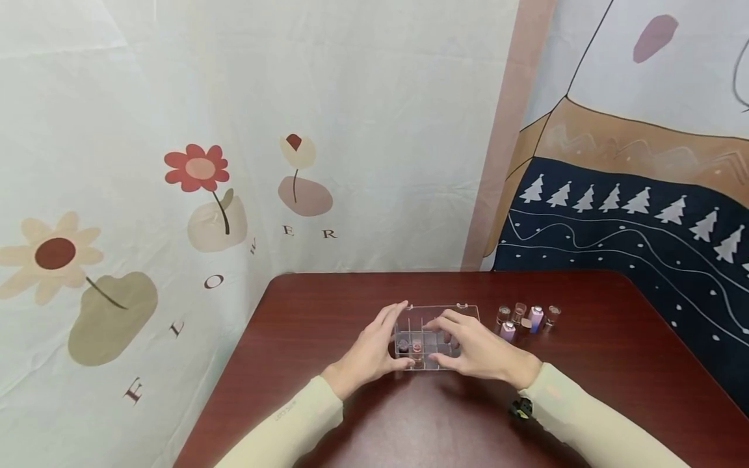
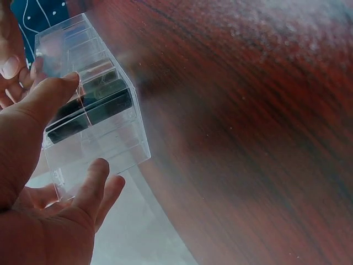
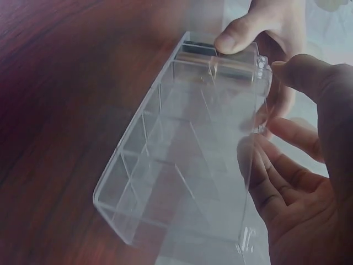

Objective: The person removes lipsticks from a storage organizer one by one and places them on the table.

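Note:
A clear plastic divided box (image 1: 430,365) rests on the table between both hands. My left hand (image 1: 368,348) holds its left end, the thumb at the front and the fingers spread toward the back. My right hand (image 1: 482,348) hovers over the right part with fingers and thumb apart; no item shows between them. In the left compartments sit a dark small container (image 1: 404,346) and a reddish small container (image 1: 417,350). Dark tube-like sides (image 2: 91,113) show through the box wall in the left wrist view. Several bare compartments (image 3: 160,160) appear in the right wrist view.
Right of the box stand two pink-purple small bottles (image 1: 508,332) (image 1: 535,318), several small clear containers (image 1: 503,315) and a brownish round piece (image 1: 526,323). The dark red table (image 1: 328,299) meets printed cloth hangings (image 1: 386,162) behind. A dark watch (image 1: 521,408) is at the right cuff.

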`<state>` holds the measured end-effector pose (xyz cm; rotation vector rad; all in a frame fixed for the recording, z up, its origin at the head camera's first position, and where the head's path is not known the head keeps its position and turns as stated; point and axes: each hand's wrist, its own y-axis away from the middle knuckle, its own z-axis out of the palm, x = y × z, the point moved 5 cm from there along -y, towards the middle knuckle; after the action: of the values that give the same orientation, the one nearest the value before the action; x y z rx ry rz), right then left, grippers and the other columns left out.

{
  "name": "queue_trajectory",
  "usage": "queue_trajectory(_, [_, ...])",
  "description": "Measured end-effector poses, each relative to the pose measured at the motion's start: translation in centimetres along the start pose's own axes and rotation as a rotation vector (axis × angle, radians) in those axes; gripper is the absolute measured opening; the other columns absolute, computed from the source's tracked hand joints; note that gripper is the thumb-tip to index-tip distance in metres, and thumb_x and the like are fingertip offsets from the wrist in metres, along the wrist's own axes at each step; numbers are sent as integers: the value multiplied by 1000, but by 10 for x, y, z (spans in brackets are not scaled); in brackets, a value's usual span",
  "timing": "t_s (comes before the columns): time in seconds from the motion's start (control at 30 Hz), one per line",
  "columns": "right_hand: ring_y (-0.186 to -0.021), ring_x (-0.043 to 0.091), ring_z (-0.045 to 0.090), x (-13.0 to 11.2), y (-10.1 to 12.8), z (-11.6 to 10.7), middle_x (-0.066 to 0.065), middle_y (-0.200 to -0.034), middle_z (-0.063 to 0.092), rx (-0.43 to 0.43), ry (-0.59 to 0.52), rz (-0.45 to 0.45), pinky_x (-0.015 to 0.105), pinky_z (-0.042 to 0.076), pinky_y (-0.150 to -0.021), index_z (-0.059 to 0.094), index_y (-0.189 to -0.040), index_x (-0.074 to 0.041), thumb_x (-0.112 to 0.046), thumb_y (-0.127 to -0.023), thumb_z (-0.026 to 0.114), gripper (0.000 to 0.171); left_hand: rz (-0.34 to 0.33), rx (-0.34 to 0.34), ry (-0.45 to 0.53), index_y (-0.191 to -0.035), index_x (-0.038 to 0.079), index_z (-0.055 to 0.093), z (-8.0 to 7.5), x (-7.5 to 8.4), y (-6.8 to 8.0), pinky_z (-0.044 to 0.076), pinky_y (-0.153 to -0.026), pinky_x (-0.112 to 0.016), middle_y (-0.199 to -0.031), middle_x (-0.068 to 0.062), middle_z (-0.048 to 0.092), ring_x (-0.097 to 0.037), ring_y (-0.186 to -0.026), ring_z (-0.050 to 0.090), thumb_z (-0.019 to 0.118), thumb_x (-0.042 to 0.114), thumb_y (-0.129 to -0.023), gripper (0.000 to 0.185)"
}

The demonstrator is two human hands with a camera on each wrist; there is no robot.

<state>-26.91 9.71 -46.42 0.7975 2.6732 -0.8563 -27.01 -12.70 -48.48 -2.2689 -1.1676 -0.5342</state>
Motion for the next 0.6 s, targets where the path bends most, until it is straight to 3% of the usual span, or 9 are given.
queue_trajectory(0.3, [-78, -1, 65, 1, -9, 15, 10, -112, 80, -55, -34, 29, 14, 61, -71, 76, -137, -7, -22, -98, 93, 46, -19, -19, -16, -182, 8, 32, -1, -2, 0, 73, -107, -36, -180, -19, 44, -37, -128, 83, 104, 14, -89, 118])
queue_trajectory(0.6, [-80, 6, 70, 3, -14, 26, 1, -99, 79, -74, -57, 41, 17, 61, -72, 77, -132, -7, -24, -101, 92, 39, -22, -27, -8, -182, 10, 32, 1, -3, -1, 73, -109, -37, -181, -18, 44, -39, -136, 79, 103, 14, -90, 117])
